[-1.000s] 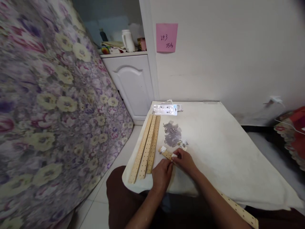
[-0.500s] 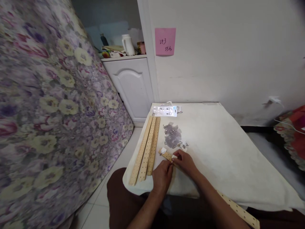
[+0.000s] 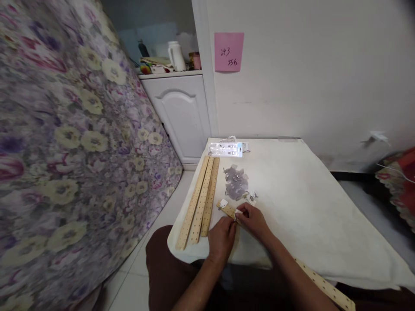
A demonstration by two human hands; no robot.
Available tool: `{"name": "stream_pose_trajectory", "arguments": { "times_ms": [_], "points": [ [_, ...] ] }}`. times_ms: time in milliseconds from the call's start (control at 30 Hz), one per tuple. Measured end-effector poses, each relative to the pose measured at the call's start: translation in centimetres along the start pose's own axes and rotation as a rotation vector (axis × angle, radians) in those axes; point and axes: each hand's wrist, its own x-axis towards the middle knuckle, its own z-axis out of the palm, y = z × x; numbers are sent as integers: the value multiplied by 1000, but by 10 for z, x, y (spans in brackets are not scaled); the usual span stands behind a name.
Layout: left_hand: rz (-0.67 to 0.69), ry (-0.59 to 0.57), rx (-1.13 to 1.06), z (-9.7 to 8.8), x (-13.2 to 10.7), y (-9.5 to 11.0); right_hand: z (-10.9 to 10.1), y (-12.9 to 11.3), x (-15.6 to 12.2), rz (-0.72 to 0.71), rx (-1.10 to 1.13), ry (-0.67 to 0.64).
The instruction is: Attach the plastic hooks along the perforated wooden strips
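Observation:
A long pale wooden strip with rows of holes [image 3: 324,285] runs slantwise under both hands and over the table's front edge. My left hand [image 3: 222,237] is closed at the strip's near side, its thumb and fingertips pinched together beside a hole. From the other side my right hand [image 3: 254,221] pinches a small white tag [image 3: 238,213] with a bit of metal, set against the strip. Another white tag with a metal ring [image 3: 222,203] hangs at the strip's far end. Just beyond lies a pile of small grey bagged pieces [image 3: 236,183], with several loose tagged metal pieces [image 3: 251,198] beside it.
Several more perforated wooden strips [image 3: 202,198] lie side by side along the left of the cream-covered table [image 3: 292,190]. A clear plastic package [image 3: 226,149] sits at the back edge. A floral curtain [image 3: 87,129] hangs at the left, beside a white cabinet [image 3: 181,121].
The view has shifted slightly. Both hands stay at the same spot on the strip, and the tag under my right fingers has tilted a little.

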Motion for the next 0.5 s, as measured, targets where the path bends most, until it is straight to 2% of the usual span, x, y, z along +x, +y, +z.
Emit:
{"name": "stream_pose_trajectory", "arguments": {
  "times_ms": [500],
  "points": [
    [-5,-21,3,-1,-1,0,2,1,4,38,-2,4]
  ]
}}
